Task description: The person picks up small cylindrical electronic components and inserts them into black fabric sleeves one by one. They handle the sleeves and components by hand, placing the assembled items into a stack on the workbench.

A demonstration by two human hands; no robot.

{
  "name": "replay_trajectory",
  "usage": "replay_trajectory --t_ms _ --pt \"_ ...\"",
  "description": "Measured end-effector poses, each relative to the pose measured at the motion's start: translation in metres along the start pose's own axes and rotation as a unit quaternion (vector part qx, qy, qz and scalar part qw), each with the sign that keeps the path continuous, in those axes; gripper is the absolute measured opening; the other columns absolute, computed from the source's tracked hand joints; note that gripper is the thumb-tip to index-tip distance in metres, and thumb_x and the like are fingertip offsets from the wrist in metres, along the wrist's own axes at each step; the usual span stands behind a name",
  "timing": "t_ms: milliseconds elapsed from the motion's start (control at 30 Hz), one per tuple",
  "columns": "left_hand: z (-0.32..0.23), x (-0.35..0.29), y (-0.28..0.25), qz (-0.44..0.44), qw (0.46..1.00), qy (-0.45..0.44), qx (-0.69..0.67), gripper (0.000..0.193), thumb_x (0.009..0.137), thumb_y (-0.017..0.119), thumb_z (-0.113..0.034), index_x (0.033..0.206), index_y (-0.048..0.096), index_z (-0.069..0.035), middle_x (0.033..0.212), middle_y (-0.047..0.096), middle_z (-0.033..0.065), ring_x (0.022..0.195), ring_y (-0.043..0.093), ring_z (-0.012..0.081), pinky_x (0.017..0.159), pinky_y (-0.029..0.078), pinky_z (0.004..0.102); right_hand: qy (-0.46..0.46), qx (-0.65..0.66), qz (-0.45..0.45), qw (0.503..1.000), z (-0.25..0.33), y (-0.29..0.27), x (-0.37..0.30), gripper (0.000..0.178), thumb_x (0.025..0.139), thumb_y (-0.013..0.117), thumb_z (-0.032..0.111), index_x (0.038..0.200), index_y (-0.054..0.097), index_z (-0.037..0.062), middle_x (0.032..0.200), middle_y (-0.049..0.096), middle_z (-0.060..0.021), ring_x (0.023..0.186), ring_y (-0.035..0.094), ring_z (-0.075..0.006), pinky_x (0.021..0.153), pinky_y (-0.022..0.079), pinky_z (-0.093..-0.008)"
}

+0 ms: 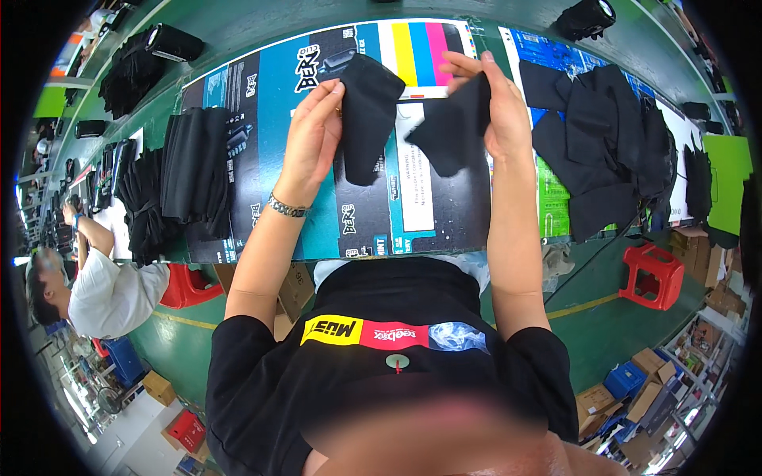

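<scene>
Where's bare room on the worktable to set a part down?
Two patches of printed sheet: between the left stack of black pieces and the left hand; and between the forearms, nearer the torso than the left-hand black piece. Crowded: beyond the right hand, under the black heap.

Black cloth piece point(369, 119), left: roughly rectangular, long axis far to near. Second black cloth piece point(460, 127), right: angular outline, blurred.

Green table point(486, 38) | printed sheets point(274, 99) | black fabric stack point(193, 166) | black fabric heap point(602, 119)
</scene>
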State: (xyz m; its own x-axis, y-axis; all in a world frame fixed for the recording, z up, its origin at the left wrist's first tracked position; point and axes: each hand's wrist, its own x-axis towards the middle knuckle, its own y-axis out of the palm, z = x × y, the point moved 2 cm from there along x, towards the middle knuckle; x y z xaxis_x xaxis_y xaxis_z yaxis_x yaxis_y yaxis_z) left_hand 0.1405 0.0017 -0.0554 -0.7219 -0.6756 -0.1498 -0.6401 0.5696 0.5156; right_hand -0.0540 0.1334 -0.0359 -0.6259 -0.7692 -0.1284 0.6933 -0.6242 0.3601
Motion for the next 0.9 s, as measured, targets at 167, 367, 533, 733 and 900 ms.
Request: replay_trajectory --t_ms 167,367,533,733,900 --pt "0.000 0.002 -0.001 -0.009 1.000 -0.005 -0.006 0.023 0.097 0.050 -0.016 0.111 0.057 0.000 0.108 0.062 0.0067 0.102 0.057 0.0130 0.092 0.044 0.0260 0.067 0.143 0.125 0.980 0.006 0.008 -0.004 0.050 0.102 0.030 0.032 0.121 0.056 -0.0064 0.114 0.064 -0.0152 0.101 0.063 -0.0191 0.094 0.049 -0.0293" --pt "0.007 0.002 0.001 0.010 1.000 -0.001 0.010 0.024 0.097 0.049 -0.016 0.111 0.057 0.001 0.108 0.062 0.0072 0.104 0.057 0.0134 0.094 0.042 0.0259 0.037 0.153 0.197 0.968 0.007 0.015 -0.010 0.056 0.102 0.028 0.040 0.129 0.049 -0.0042 0.123 0.059 -0.0153 0.112 0.059 -0.0214 0.098 0.046 -0.0296" --pt "0.008 0.000 0.005 0.022 1.000 -0.009 0.006 0.022 0.097 0.049 -0.016 0.110 0.057 0.001 0.107 0.062 0.0063 0.103 0.056 0.0120 0.093 0.042 0.0246 0.044 0.187 0.257 0.947 0.003 0.018 -0.013 0.054 0.102 0.030 0.040 0.127 0.050 -0.0037 0.126 0.057 -0.0160 0.115 0.057 -0.0233 0.100 0.044 -0.0317" --pt "0.007 -0.007 0.018 0.093 0.992 -0.002 0.088 0.019 0.096 0.051 -0.014 0.108 0.057 -0.001 0.106 0.062 0.0049 0.100 0.057 0.0095 0.089 0.042 0.0221 -0.253 -0.332 0.078 0.906 -0.023 0.015 -0.006 0.038 0.100 0.042 0.030 0.117 0.062 0.0032 0.125 0.057 -0.0113 0.115 0.054 -0.0196 0.099 0.038 -0.0276" --pt "0.001 -0.011 0.028 0.104 0.953 0.106 0.265 0.012 0.089 0.061 -0.007 0.099 0.064 -0.001 0.118 0.060 0.0059 0.101 0.056 0.0100 0.088 0.044 0.0236 -0.116 -0.241 0.105 0.958 -0.033 0.019 -0.002 0.038 0.098 0.044 0.030 0.110 0.066 0.0025 0.108 0.067 -0.0142 0.105 0.062 -0.0237 0.093 0.043 -0.0308"
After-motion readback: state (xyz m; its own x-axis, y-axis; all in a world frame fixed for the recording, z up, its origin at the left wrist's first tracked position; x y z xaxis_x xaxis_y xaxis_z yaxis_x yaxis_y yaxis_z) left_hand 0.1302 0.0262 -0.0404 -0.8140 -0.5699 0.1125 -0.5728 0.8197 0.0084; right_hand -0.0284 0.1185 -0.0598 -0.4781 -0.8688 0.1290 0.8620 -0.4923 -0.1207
